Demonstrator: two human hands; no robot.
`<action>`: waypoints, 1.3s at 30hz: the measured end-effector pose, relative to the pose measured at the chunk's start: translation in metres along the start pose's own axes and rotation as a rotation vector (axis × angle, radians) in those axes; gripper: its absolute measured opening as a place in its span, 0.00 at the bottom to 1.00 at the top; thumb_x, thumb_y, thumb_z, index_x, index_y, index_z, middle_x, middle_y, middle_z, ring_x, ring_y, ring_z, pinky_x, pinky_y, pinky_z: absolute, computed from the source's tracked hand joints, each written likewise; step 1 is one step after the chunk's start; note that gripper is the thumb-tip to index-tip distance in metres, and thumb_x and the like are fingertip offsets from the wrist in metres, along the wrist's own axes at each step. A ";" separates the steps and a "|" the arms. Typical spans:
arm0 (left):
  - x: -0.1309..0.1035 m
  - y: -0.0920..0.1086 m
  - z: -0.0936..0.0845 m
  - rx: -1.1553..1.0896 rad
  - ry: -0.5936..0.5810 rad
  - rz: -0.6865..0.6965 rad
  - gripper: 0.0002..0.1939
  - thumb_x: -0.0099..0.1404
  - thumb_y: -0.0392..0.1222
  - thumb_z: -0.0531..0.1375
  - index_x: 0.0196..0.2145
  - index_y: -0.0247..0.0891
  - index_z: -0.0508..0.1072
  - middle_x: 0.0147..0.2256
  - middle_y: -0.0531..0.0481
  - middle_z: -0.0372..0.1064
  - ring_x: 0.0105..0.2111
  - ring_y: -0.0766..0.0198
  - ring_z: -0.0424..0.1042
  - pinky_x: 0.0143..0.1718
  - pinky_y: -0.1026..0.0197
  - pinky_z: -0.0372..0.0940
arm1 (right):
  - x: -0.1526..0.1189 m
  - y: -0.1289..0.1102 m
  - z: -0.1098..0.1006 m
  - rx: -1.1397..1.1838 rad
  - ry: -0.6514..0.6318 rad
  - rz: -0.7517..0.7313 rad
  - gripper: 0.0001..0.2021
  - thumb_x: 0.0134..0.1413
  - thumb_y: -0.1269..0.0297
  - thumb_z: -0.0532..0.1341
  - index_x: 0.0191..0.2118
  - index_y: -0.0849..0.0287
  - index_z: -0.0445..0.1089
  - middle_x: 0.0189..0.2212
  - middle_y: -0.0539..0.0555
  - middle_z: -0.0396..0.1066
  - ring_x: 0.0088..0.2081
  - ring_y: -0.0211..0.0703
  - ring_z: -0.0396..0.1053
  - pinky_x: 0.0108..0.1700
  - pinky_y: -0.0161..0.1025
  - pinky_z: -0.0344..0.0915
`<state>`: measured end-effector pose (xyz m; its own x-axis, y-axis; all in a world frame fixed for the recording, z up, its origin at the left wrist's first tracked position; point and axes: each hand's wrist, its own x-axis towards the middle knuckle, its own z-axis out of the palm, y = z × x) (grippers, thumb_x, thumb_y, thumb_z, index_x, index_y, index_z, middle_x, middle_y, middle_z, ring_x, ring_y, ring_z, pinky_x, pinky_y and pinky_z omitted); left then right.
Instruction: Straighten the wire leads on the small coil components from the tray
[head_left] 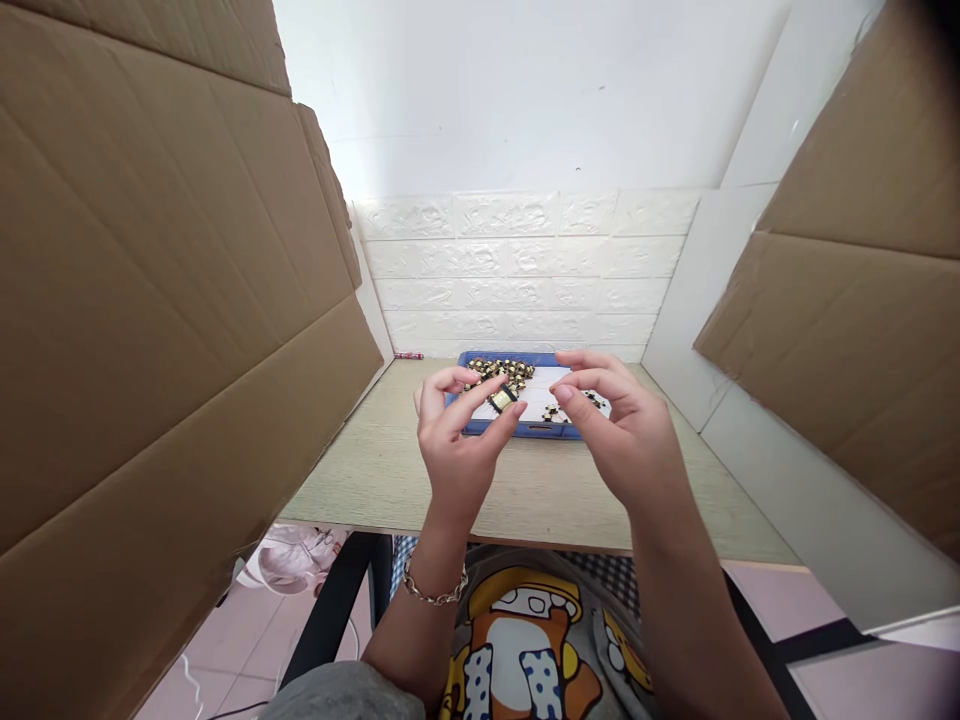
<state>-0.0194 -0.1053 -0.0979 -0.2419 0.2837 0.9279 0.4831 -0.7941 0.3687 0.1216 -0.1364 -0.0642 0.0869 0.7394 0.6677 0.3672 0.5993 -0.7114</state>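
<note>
My left hand [459, 440] pinches a small transformer [502, 399] between thumb and index finger. The part has a yellow wrapped middle and black ends with pins along them. To its right, my right hand [626, 420] has its thumb and index fingertips pressed together, apart from the transformer. Anything between those fingertips is too small to make out. Both hands are raised in front of a blue tray [551, 431]. A pile of similar transformers [517, 372] fills the tray's left part, and several more parts [555, 412] lie at its right, partly behind my right hand.
The tray has a white lining [546, 385] and stands on a light wooden table [375, 470] against a white brick-pattern wall [525, 255]. Cardboard panels [172, 270] rise at the left and right [862, 300]. A small red item [409, 356] lies by the back left corner.
</note>
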 end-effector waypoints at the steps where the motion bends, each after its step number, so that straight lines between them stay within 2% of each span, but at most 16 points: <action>1: 0.000 0.000 0.000 -0.002 0.000 0.002 0.14 0.51 0.41 0.65 0.38 0.45 0.75 0.36 0.50 0.62 0.40 0.63 0.63 0.43 0.56 0.61 | 0.000 -0.001 -0.001 -0.004 0.003 -0.004 0.07 0.52 0.61 0.58 0.28 0.55 0.70 0.45 0.53 0.68 0.49 0.46 0.64 0.48 0.47 0.62; 6: 0.001 -0.003 -0.003 -0.004 -0.036 0.023 0.14 0.51 0.40 0.65 0.38 0.46 0.75 0.37 0.51 0.62 0.41 0.63 0.63 0.43 0.57 0.60 | 0.006 -0.005 -0.008 -0.094 0.025 -0.119 0.04 0.52 0.62 0.58 0.33 0.53 0.70 0.47 0.52 0.67 0.52 0.45 0.62 0.53 0.50 0.58; 10: 0.002 -0.004 -0.005 0.017 -0.087 0.044 0.14 0.51 0.42 0.66 0.37 0.47 0.75 0.39 0.50 0.63 0.42 0.62 0.62 0.44 0.56 0.60 | 0.015 -0.009 -0.015 -0.215 -0.171 -0.180 0.07 0.53 0.60 0.57 0.37 0.48 0.70 0.51 0.50 0.63 0.54 0.47 0.59 0.56 0.54 0.53; 12: 0.002 -0.004 -0.005 0.039 -0.097 0.058 0.13 0.51 0.43 0.65 0.37 0.47 0.75 0.39 0.50 0.63 0.42 0.62 0.62 0.44 0.55 0.60 | 0.019 -0.010 -0.016 -0.254 -0.254 -0.166 0.07 0.53 0.58 0.57 0.35 0.48 0.71 0.52 0.50 0.63 0.55 0.48 0.59 0.56 0.55 0.53; 14: 0.003 -0.003 -0.005 0.053 -0.101 0.068 0.13 0.51 0.43 0.65 0.37 0.47 0.75 0.39 0.50 0.63 0.42 0.62 0.62 0.43 0.56 0.60 | 0.020 -0.011 -0.016 -0.274 -0.280 -0.153 0.08 0.53 0.57 0.56 0.32 0.49 0.71 0.51 0.49 0.64 0.55 0.49 0.59 0.55 0.56 0.53; 19: 0.003 -0.003 -0.005 0.041 -0.100 0.080 0.14 0.51 0.42 0.65 0.38 0.47 0.75 0.39 0.50 0.62 0.42 0.62 0.62 0.43 0.56 0.60 | 0.017 -0.010 -0.015 -0.271 -0.282 -0.138 0.08 0.54 0.59 0.56 0.28 0.51 0.70 0.50 0.48 0.65 0.53 0.47 0.61 0.55 0.55 0.52; 28: 0.001 -0.004 -0.006 0.013 -0.127 0.073 0.14 0.50 0.41 0.66 0.38 0.48 0.75 0.39 0.51 0.62 0.42 0.63 0.62 0.43 0.57 0.59 | 0.017 -0.007 -0.014 -0.190 -0.285 -0.097 0.07 0.53 0.58 0.57 0.28 0.50 0.70 0.49 0.46 0.66 0.52 0.45 0.62 0.55 0.52 0.54; 35: 0.001 -0.003 -0.007 0.054 -0.125 0.124 0.14 0.51 0.41 0.66 0.38 0.46 0.75 0.39 0.51 0.62 0.41 0.63 0.62 0.42 0.58 0.59 | 0.014 -0.006 -0.013 -0.215 -0.211 -0.177 0.06 0.53 0.61 0.58 0.28 0.50 0.70 0.46 0.45 0.68 0.49 0.44 0.64 0.52 0.52 0.57; 39: 0.002 -0.001 -0.008 0.110 -0.131 0.155 0.13 0.51 0.41 0.66 0.37 0.44 0.75 0.38 0.51 0.62 0.40 0.64 0.63 0.41 0.58 0.59 | 0.012 -0.008 -0.012 -0.302 -0.136 -0.325 0.05 0.53 0.64 0.58 0.28 0.51 0.69 0.46 0.47 0.68 0.49 0.44 0.65 0.50 0.51 0.58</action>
<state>-0.0272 -0.1087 -0.0968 -0.0501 0.2357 0.9705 0.5965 -0.7724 0.2183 0.1304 -0.1362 -0.0483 -0.1923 0.5732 0.7965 0.6099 0.7057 -0.3606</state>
